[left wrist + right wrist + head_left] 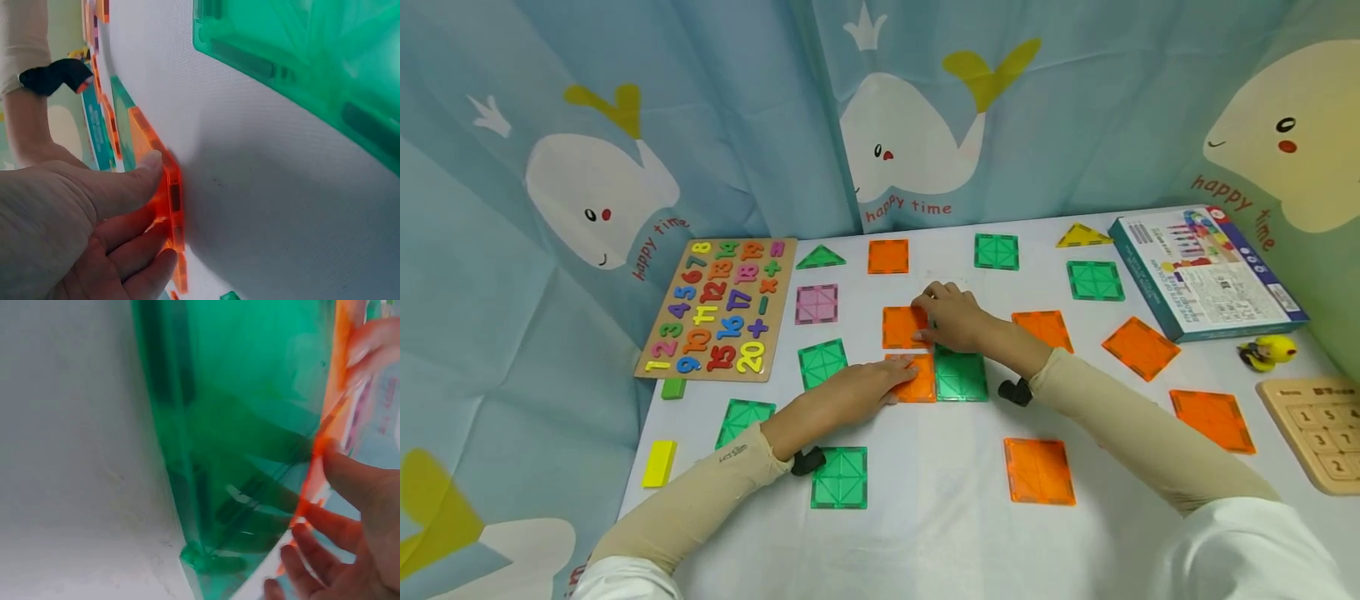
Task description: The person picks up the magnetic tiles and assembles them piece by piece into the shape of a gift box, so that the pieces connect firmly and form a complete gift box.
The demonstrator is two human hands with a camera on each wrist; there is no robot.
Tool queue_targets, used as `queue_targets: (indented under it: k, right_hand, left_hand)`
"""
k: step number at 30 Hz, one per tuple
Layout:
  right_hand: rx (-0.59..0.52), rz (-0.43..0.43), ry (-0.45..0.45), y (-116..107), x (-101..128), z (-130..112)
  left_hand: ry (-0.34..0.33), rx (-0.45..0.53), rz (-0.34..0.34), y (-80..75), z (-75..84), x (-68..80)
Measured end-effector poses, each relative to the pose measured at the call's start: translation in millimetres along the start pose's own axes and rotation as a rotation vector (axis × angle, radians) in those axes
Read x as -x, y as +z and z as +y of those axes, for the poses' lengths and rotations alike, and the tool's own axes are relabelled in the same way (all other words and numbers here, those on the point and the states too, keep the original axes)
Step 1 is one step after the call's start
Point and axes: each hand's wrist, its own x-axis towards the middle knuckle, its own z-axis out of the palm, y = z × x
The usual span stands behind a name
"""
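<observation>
Left hand (850, 392) lies flat, fingers straight, pressing the lower orange tile (916, 379) just left of the green tile (960, 375). Right hand (951, 317) rests with relaxed fingers on the upper orange tile (901, 327), just beyond it.

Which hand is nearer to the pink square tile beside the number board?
Left. The left hand lies on an orange tile just below-right of the pink tile; the right hand sits farther right.

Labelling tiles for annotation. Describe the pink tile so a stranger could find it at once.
Start at the number board on the table's left side. Just right of its edge lies the pink tile, below a green triangle and above a green square. It is the only pink tile; the others are orange, green or yellow.
</observation>
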Motion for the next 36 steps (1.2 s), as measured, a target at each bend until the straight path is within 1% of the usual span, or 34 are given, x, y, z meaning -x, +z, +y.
queue_targets:
  k: [3, 8, 14, 18, 22, 24, 28, 32, 36]
  right_hand:
    - [0.035, -0.025, 0.001, 0.8, 11.7, -6.0]
    - [0.053, -0.049, -0.006, 2.4, 23.1, -9.2]
    - [0.069, -0.085, -0.001, 3.5, 40.6, -6.4]
    - [0.109, -0.068, -0.018, 8.1, 59.3, -4.2]
    - [0.142, -0.019, -0.071, 13.7, 81.5, -0.2]
    - [0.137, 0.000, -0.087, 15.3, 92.2, 3.0]
    - [0.076, 0.022, -0.059, 13.9, 110.7, 14.6]
    - [0.016, 0.064, -0.004, 4.5, 124.5, 38.2]
    - [-0.032, 0.068, 0.102, -12.1, 133.6, 69.4]
  left_hand:
    - [0.019, -0.048, 0.019, 0.7, 1.3, 2.0]
    - [0.046, -0.124, 0.057, 1.6, 3.4, 3.3]
    - [0.054, -0.121, 0.059, 0.9, 3.5, 2.6]
    - [0.047, -0.103, 0.049, 0.5, 2.0, 3.3]
    - [0.046, -0.094, 0.046, 0.5, 0.6, 4.2]
    - [0.046, -0.086, 0.044, 0.7, 0.2, 4.5]
    - [0.046, -0.061, 0.039, 1.3, -0.4, 4.7]
    - [0.041, -0.052, 0.032, 2.5, -0.6, 4.6]
    - [0.043, -0.056, 0.032, 3.4, -0.2, 4.4]
